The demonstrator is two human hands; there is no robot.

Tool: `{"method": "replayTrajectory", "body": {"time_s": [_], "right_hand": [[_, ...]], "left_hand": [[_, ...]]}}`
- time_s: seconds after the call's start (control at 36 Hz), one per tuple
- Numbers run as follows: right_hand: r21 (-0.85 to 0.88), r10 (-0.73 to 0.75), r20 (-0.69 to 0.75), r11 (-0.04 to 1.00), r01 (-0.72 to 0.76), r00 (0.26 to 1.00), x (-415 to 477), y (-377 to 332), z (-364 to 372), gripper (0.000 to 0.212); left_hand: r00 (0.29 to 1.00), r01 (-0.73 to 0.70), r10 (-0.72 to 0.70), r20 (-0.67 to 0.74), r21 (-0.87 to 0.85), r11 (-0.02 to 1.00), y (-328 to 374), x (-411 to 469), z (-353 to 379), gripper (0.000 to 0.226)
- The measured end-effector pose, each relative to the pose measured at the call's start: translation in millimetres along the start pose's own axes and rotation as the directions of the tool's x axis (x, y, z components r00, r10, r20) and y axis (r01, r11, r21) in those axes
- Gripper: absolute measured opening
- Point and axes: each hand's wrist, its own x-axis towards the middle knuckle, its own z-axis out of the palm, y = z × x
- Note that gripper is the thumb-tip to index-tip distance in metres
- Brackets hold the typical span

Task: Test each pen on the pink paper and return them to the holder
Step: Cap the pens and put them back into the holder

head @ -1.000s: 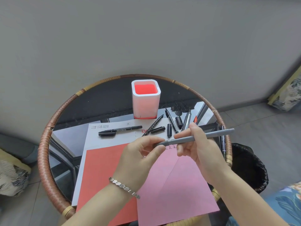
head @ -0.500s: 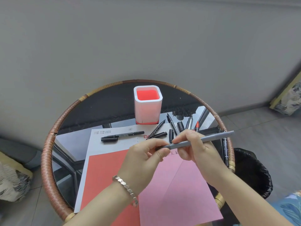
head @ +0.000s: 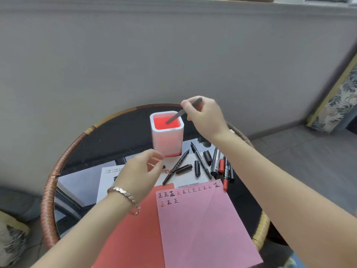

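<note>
My right hand (head: 204, 117) pinches a grey pen (head: 176, 116) and holds it slanted, its lower tip inside the open top of the white holder (head: 167, 140) with the red inside. My left hand (head: 141, 171) hovers in front of the holder with fingers loosely curled and nothing in it. The pink paper (head: 202, 225) lies near the table's front, with two rows of small written marks along its top. Several black, silver and red pens (head: 216, 163) and loose caps lie on the table right of the holder.
The round glass table has a rattan rim (head: 49, 192). A red sheet (head: 135, 235) and a white printed sheet (head: 108, 176) lie under and left of the pink paper. A grey wall stands close behind. Cushions sit on the floor at both sides.
My right hand carried the grey pen from above the pink paper up to the holder and tilted its tip in. My left hand let go of the pen and now holds nothing.
</note>
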Motion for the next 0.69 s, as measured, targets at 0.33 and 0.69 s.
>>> {"method": "replayTrajectory", "body": {"time_s": [0.33, 0.69], "right_hand": [[-0.29, 0.072, 0.051, 0.956, -0.054, 0.996, -32.2, 45.4, -29.8, 0.029], [-0.744, 0.474, -0.027, 0.578, -0.334, 0.88, -93.3, 127.1, -93.8, 0.034]], "left_hand": [[0.989, 0.009, -0.014, 0.15, 0.034, 0.999, 10.0, -13.1, 27.4, 0.02], [0.915, -0.362, 0.307, 0.263, 0.196, 0.911, 58.6, 20.1, 110.3, 0.031]]}}
